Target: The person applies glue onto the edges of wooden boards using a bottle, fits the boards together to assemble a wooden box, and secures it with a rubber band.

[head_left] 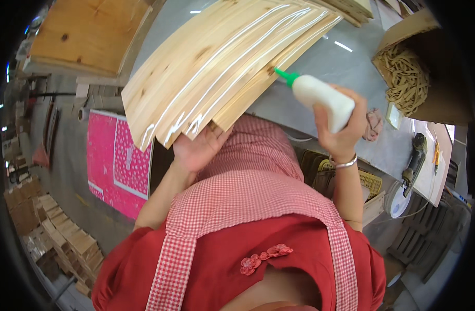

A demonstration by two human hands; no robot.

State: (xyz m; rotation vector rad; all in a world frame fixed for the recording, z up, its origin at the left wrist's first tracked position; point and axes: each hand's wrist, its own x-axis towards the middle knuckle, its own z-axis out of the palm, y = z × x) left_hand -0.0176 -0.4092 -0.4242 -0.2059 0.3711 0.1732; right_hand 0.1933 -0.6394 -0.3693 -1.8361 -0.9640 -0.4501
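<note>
Several pale wooden boards [196, 67] lie side by side in a fanned stack, with shiny wet white lines of glue running along their narrow edges. My left hand [198, 150], palm up, holds the near ends of the boards from below; its fingertips are partly hidden by the wood. In my right hand [344, 127] is a white squeeze bottle [312, 93] with a green nozzle, my fingers wrapped round its body. The bottle is tipped to the left, and its nozzle tip is close to the rightmost board's edge.
A grey table [346, 62] carries a cardboard box [408, 31] of tan bands [406, 78], a crumpled pink cloth [372, 124] and a dark power tool [416, 158]. A wooden panel [87, 33] stands at far left, above a pink printed sheet [113, 160]. Wood blocks [66, 228] are stacked lower left.
</note>
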